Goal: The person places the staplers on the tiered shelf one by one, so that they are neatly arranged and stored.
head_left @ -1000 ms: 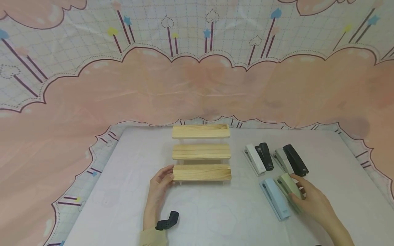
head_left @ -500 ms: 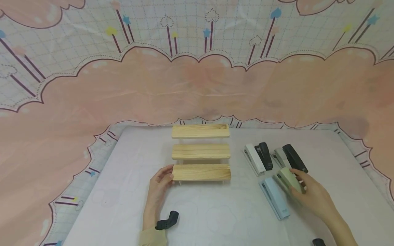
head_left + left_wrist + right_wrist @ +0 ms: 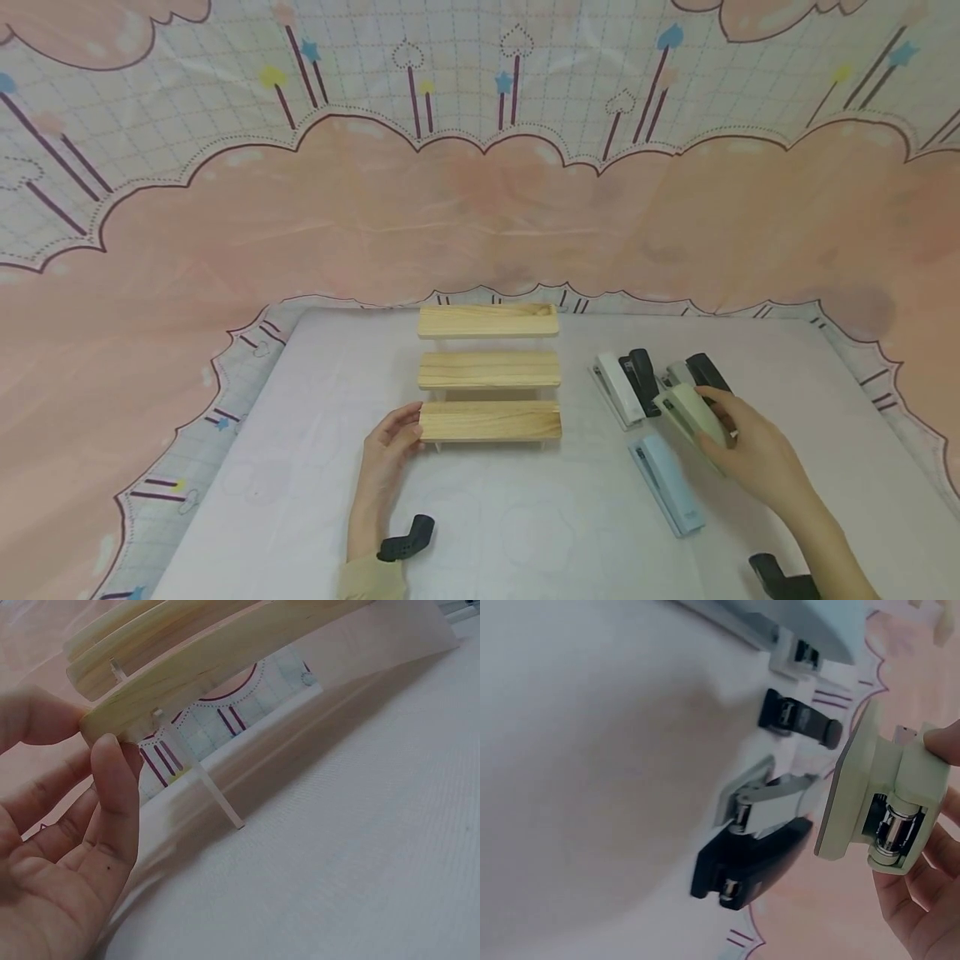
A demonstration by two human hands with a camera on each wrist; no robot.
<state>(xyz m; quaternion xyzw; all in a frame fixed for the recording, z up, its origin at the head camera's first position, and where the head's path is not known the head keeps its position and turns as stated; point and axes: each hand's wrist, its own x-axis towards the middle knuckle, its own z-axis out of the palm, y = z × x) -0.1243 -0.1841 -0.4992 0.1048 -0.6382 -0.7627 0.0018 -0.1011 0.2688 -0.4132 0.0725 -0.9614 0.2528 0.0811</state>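
A three-tier wooden display stand (image 3: 490, 422) stands at the back middle of the table. At its left, my left hand (image 3: 386, 454) pinches the end of the lowest board between thumb and fingers, as the left wrist view shows. My right hand (image 3: 765, 454) grips a light green stapler (image 3: 682, 410) across its body. In the right wrist view the green stapler (image 3: 855, 787) is lifted off the table, its hinge end facing the camera. A light blue stapler (image 3: 667, 485) lies just in front of it on the table.
Behind the green stapler lie a white stapler (image 3: 618, 390), a small black stapler (image 3: 641, 383), a grey stapler (image 3: 678, 373) and a larger black stapler (image 3: 707, 372), partly covered by the right hand. A patterned cloth (image 3: 480, 217) hangs behind the white table (image 3: 525, 525).
My right hand has raised the green stapler from beside the blue one and moved it back and slightly left. My left hand stays at the stand.
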